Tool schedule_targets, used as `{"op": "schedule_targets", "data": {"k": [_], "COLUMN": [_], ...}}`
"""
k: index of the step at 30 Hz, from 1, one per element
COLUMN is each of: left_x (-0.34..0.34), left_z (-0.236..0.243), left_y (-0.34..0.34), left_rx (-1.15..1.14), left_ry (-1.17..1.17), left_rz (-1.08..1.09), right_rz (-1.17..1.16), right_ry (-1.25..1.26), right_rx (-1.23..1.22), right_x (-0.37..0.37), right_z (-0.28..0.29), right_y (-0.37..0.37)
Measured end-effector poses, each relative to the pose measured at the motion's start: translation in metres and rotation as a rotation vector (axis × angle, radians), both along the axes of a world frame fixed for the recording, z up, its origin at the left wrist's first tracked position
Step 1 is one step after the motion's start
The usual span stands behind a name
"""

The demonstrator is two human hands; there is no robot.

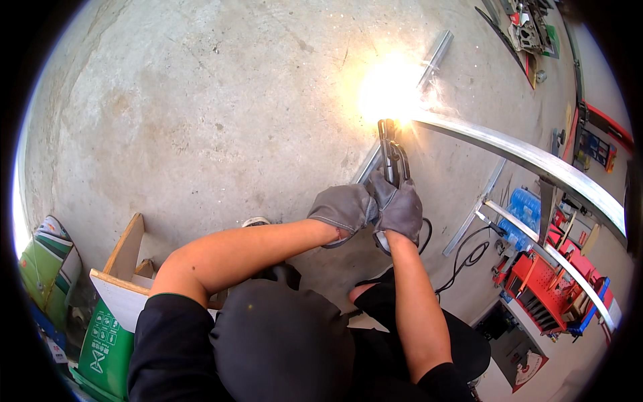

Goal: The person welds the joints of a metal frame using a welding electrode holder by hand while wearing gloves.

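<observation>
My right hand (400, 208), in a grey work glove, is wrapped round a black welding electrode holder (394, 154). Its jaws point away from me, toward a blinding welding arc (390, 90). The glare hides the electrode tip and the joint. Pressed against the right glove, my gloved left hand (343, 211) has its fingers curled; what they grip, if anything, is hidden. A straight galvanized metal bar (370, 163) runs under the holder and comes out beyond the glare. From the right, a long metal tube (509, 137) reaches the bright spot.
A dark rounded headpiece (281, 342) covers the lower middle. At left stand a wooden board piece (124, 288) and a green bin (107, 342). To the right are a black cable (472, 258), blue water bottle (522, 214), red tool rack (546, 288) and another metal frame (569, 261).
</observation>
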State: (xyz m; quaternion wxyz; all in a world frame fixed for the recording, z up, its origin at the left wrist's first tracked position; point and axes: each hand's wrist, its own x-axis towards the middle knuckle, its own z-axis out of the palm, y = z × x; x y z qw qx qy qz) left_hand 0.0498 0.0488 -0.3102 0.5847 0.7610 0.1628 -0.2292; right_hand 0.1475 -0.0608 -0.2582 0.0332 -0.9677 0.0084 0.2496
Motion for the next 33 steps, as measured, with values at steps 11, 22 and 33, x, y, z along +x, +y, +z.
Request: {"op": "schedule_targets", "data": {"k": [11,22,33], "left_x": [0.0,-0.008,-0.01], "left_z": [0.01,0.0,0.002], "left_y": [0.003,-0.006,-0.008], "left_rx": [0.026,-0.014,-0.025], "left_ry": [0.05,0.033,-0.03], "left_rz": [-0.045,-0.112,-0.02], "right_rz": [-0.017,0.024,0.074], "right_ry": [0.035,0.02,0.021], "right_rx": [-0.036,-0.045,0.041], "right_x": [-0.004,-0.014,-0.01], "right_z": [0.011,0.017,0.013], "right_y": [0.007,0.003,-0.005]}}
